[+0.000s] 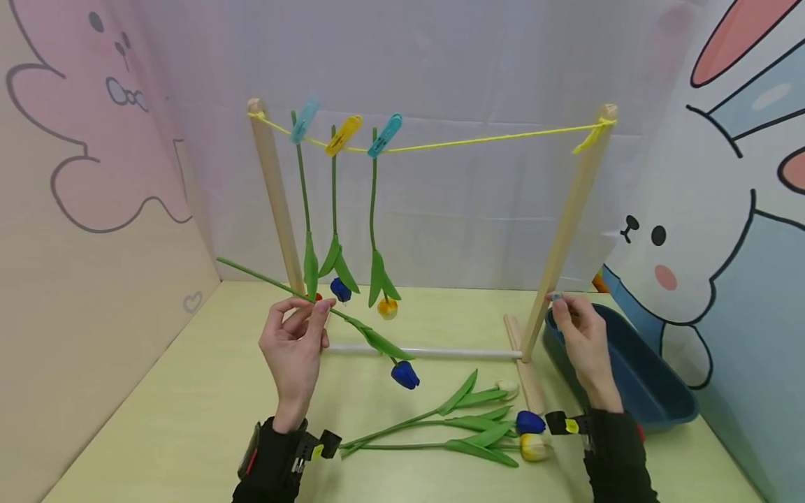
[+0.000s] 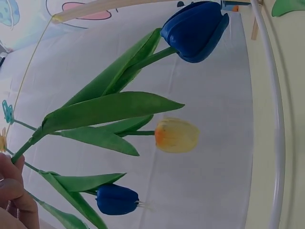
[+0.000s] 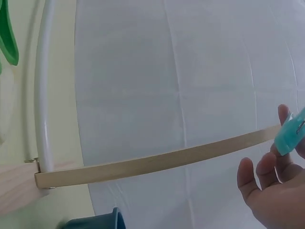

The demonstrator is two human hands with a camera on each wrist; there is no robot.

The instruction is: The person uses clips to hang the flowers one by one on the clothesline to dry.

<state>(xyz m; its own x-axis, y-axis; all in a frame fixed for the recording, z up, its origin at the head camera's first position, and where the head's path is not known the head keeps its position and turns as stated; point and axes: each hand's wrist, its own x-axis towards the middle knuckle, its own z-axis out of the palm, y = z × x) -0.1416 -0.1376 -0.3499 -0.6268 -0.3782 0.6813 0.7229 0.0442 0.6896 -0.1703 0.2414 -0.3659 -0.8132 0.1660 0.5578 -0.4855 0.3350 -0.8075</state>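
My left hand [image 1: 294, 349] pinches the green stem of an artificial blue tulip [image 1: 405, 375] between thumb and fingers; its bloom tilts down to the right. My right hand [image 1: 585, 342] holds a teal clothespin [image 3: 289, 136] near the right post, above the basin. From a yellow string [image 1: 478, 140] hang three tulips upside down, each held by a clip: a light blue clothespin [image 1: 305, 121], a yellow clothespin [image 1: 344, 135] and a teal clothespin [image 1: 385, 135]. The hanging blooms are blue [image 1: 341, 289], yellow-orange [image 1: 387, 308] and a red one mostly hidden behind my left hand.
The string spans two wooden posts [image 1: 564, 237], joined low down by a white bar [image 1: 440, 353]. Loose tulips [image 1: 484, 441] with white, blue and yellow blooms lie on the table in front. A dark blue basin [image 1: 654, 377] stands at the right, by the rabbit-printed wall.
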